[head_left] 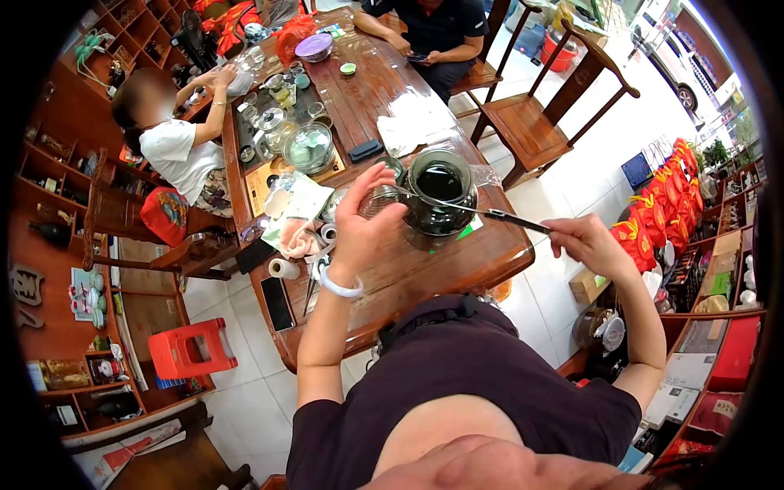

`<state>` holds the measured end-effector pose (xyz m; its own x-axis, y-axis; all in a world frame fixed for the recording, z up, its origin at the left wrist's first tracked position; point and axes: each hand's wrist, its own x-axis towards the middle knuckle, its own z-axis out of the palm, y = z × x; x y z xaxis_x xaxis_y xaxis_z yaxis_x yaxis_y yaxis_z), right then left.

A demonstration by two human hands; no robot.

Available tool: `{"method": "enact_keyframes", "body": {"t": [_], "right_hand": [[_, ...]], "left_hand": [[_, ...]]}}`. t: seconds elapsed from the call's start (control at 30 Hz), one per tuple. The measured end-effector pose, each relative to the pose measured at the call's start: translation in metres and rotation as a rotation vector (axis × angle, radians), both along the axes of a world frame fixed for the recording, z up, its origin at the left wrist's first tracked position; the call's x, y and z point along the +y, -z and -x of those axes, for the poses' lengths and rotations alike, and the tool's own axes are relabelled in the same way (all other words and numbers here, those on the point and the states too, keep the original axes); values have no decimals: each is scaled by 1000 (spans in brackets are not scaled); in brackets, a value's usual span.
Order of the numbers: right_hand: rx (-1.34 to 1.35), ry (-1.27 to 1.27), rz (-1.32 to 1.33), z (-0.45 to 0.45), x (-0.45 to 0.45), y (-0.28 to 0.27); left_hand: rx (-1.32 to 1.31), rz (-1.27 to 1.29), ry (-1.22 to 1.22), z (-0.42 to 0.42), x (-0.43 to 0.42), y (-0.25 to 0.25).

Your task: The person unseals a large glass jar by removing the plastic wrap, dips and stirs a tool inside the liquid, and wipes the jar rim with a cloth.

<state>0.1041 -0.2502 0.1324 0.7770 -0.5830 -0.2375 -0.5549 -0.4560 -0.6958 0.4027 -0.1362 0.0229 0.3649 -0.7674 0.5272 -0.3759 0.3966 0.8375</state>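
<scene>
My right hand is closed on the black handle of a long, thin metal utensil. Its shaft crosses the mouth of a big glass jar with dark liquid inside. The utensil's far end lies near my left hand, too small to make out. Left of the jar, my left hand has its thumb and fingers curved around a clear glass vessel, partly hidden by the hand. A white bangle circles my left wrist. The jar stands upright on the wooden table.
Cloths, a white roll and a phone lie at the left. Beyond them are a glass bowl and tea ware. One person sits left, another at the far side. A wooden chair stands right.
</scene>
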Motion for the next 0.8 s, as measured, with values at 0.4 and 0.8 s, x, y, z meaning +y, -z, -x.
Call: {"method": "enact_keyframes", "body": {"t": [0.4,0.8], "right_hand": [[-84,-224,-262,-21,38,61],[-135,-226,-359,-13,47,91]], "left_hand": [[478,-370,79,-19,59,-7],[298,-400,-23,-8,68,-14]]}}
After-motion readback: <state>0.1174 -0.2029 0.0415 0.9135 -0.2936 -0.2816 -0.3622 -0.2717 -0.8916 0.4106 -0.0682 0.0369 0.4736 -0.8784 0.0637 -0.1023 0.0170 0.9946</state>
